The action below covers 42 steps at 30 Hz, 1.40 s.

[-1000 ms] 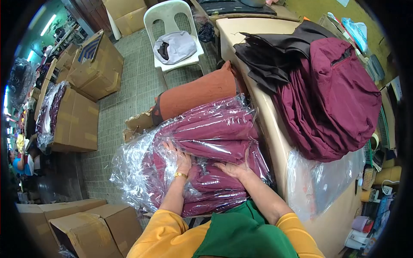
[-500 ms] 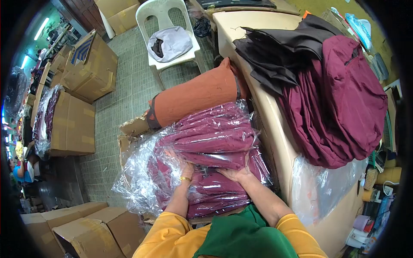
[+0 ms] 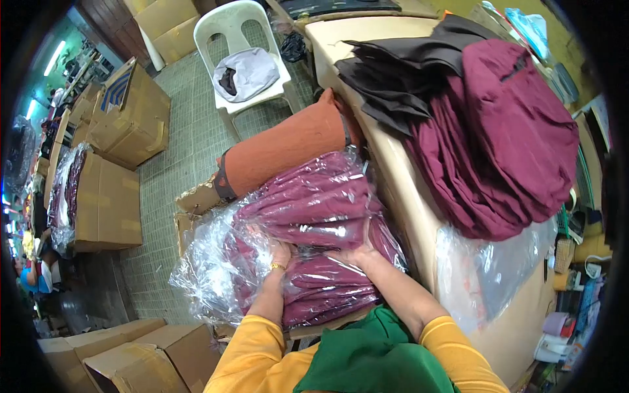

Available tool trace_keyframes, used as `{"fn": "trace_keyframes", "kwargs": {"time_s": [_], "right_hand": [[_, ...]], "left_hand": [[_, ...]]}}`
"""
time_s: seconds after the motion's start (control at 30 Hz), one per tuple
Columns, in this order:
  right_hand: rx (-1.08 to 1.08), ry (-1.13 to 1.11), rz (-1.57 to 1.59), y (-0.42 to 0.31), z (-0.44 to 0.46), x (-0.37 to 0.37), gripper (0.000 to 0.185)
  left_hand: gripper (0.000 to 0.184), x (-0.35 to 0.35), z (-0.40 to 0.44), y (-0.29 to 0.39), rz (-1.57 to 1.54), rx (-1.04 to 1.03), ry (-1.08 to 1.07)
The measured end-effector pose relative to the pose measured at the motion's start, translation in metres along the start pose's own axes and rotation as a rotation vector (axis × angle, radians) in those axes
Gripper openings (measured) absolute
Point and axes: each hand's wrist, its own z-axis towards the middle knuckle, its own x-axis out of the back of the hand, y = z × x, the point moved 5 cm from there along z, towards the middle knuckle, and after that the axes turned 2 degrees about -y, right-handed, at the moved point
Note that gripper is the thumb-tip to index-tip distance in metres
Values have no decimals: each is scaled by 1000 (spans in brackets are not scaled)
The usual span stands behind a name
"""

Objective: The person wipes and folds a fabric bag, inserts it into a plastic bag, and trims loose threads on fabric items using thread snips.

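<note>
A maroon fabric bundle in clear plastic [image 3: 308,203] lies on top of another wrapped maroon bundle [image 3: 334,281] in an open cardboard box [image 3: 196,198]. My left hand [image 3: 280,253], with a gold bracelet at the wrist, grips the upper bundle's near left side; its fingertips are partly hidden by plastic. At the near right edge, my right hand [image 3: 357,254] is closed on the same bundle, its fingers partly tucked under it. Loose crinkled plastic [image 3: 209,268] spreads to the left of my left hand. A rust-orange fabric roll [image 3: 285,154] rests just beyond the bundles.
On the right, a cardboard-topped table [image 3: 409,216] bears a stack of maroon fabric pieces [image 3: 517,137], black fabric [image 3: 393,78] and flat clear plastic bags [image 3: 491,268]. A white plastic chair [image 3: 286,75] stands ahead. Cardboard boxes [image 3: 108,200] line the left; others [image 3: 144,360] sit near-left.
The upper bundle is tilted and bunched differently, its ridged folds now smoother, with both hands still on it. The whole view has shifted slightly.
</note>
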Motion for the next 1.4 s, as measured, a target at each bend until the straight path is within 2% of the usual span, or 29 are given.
{"fn": "trace_keyframes", "kwargs": {"time_s": [0.03,0.07,0.1,0.13,0.17,0.2,0.27,0.33,0.37,0.4,0.47,0.5,0.53,0.6,0.63,0.73,0.83,0.93,0.97,1.17,1.2,1.23,1.3,1.4], "right_hand": [[-12,-10,486,4,-5,4,80],[0,165,587,8,-18,19,77],[36,235,627,12,-22,28,76],[75,308,666,21,-25,42,75],[63,403,698,30,-45,72,65],[27,357,731,39,-72,105,53],[-68,878,893,56,-92,124,37],[-142,880,1090,69,-120,146,34],[-118,1015,994,68,-132,148,30],[-132,738,891,62,-144,147,43],[-215,410,659,27,-174,132,66],[-188,258,653,11,-179,118,75],[-163,105,645,-5,-184,102,85],[-147,-20,655,-30,-174,66,89],[-121,-72,675,-40,-168,50,92],[-127,-121,618,-51,-157,12,99],[-83,-151,663,-47,-134,-4,104],[-82,-265,679,-48,-114,-16,108],[-70,-298,680,-47,-109,-19,110],[-104,-359,716,-44,-82,-35,109],[-104,-363,720,-43,-78,-38,109],[-99,-365,717,-41,-75,-42,110],[-97,-366,717,-39,-69,-49,111],[-115,-261,732,-35,-62,-63,108]], "left_hand": [[67,36,-10,21,38,-17,179],[66,67,-20,41,70,-35,329],[65,96,-32,60,90,-55,448],[64,121,-42,77,79,-80,515],[63,143,-52,93,62,-112,567],[62,160,-62,105,23,-138,559],[61,195,-84,129,-91,-204,523],[62,243,-117,158,-122,-144,244],[60,268,-138,178,-41,-125,134],[58,303,-162,210,75,-209,205],[54,351,-199,280,251,-402,291],[52,358,-206,312,310,-515,313],[55,348,-201,330,311,-661,309],[62,310,-170,348,342,-737,199],[64,290,-140,340,349,-703,252],[68,246,-47,304,394,-606,377],[70,213,-3,276,327,-670,392],[65,189,10,264,309,-603,327],[57,185,11,261,267,-631,358],[49,158,28,249,193,-619,345],[50,155,31,250,176,-611,319],[47,151,33,251,167,-658,422],[46,145,36,252,184,-645,417],[44,135,42,254,134,-655,442]]}}
